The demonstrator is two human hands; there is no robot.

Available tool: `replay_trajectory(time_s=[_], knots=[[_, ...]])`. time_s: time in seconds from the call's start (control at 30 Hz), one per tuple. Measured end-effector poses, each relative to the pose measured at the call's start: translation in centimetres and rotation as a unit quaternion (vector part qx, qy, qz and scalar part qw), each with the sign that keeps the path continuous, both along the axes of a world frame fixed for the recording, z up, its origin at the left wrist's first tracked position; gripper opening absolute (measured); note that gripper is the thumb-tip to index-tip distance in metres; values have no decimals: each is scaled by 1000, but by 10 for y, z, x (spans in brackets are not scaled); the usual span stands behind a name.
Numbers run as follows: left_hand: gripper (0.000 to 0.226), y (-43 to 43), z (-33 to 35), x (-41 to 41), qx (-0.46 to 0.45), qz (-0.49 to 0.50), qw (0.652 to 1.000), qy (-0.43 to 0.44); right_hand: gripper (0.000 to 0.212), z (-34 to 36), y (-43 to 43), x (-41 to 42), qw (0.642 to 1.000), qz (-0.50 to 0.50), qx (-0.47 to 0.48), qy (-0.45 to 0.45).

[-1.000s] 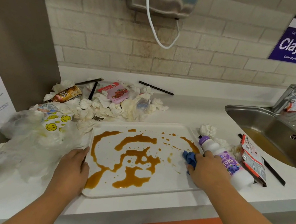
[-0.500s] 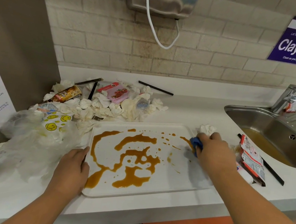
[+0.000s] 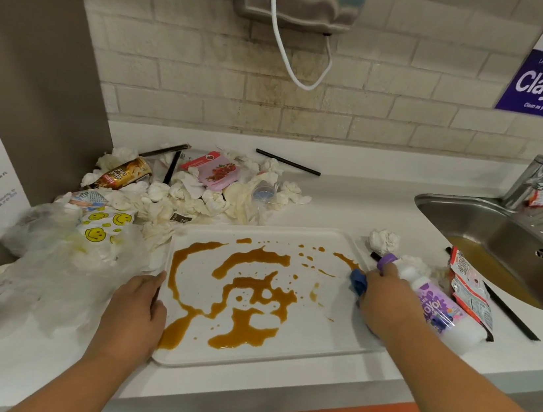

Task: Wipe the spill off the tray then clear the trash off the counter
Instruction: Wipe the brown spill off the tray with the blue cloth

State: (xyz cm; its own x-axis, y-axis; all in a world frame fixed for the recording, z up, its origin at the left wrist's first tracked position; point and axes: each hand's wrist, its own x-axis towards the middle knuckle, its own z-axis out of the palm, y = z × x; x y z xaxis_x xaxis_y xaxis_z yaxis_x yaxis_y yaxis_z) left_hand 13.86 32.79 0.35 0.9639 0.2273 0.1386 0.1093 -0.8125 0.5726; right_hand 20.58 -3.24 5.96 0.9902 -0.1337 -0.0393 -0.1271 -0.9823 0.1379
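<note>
The spill (image 3: 250,306), a brown sauce in thick loops and droplets, lay across most of the tray (image 3: 334,321), which sat at the front of the white counter (image 3: 350,199); the big pool in the middle and the long streak down the left side were untouched. The blue cloth (image 3: 357,281) was bunched under the right hand (image 3: 385,303), whose fingers curled over it and pressed it to the tray's right side; within the last second that hand had swept out towards the far right corner and come back nearer, so one short stroke was done; the small streak by that corner still showed just beyond the cloth, thinned little if at all. The left hand (image 3: 133,312) had not moved; it lay flat and open-fingered against the tray's left rim, bracing it. Judged from this, wiping had barely begun, and the strokes would need to work leftward into the main pool. Beyond the tray the trash waited: crumpled tissues (image 3: 195,196) and wrappers heaped behind its left corner, a plastic bag (image 3: 58,264) to the left, a purple-capped bottle (image 3: 436,307) just beside the right hand, a torn packet (image 3: 469,294) near the sink (image 3: 501,229); none of it was cleared.
</note>
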Motion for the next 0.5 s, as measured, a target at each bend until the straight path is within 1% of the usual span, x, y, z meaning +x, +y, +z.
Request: replay_trajectory(time_s=[0.07,0.1,0.17,0.2,0.23,0.27,0.33,0.37,0.4,0.47,0.5], knots=[[48,0,0,0,-4,5,1000,0,31,1,4,2,999,41,-18,25],[48,0,0,0,-5,5,1000,0,31,3,7,6,998,50,-13,34],[48,0,0,0,-3,2,1000,1,29,3,8,10,999,23,46,-3],[48,0,0,0,-4,2,1000,-1,25,0,6,9,998,13,52,-42],[48,0,0,0,-6,3,1000,-2,24,-5,5,8,997,-1,57,-58],[48,0,0,0,-7,4,1000,-2,26,-10,6,6,997,3,59,-51],[47,-1,1,-1,-6,4,1000,-3,33,-8,11,6,997,7,74,-8],[47,-1,1,-1,-5,2,1000,-5,34,-3,14,9,993,-5,117,9],[47,-1,1,-1,-3,0,1000,-6,33,3,14,11,988,-23,150,6],[47,-1,1,-1,-4,0,1000,-6,32,12,11,18,993,-45,111,-18],[47,-1,2,-1,-5,0,1000,-7,33,10,8,19,998,-38,51,-3]])
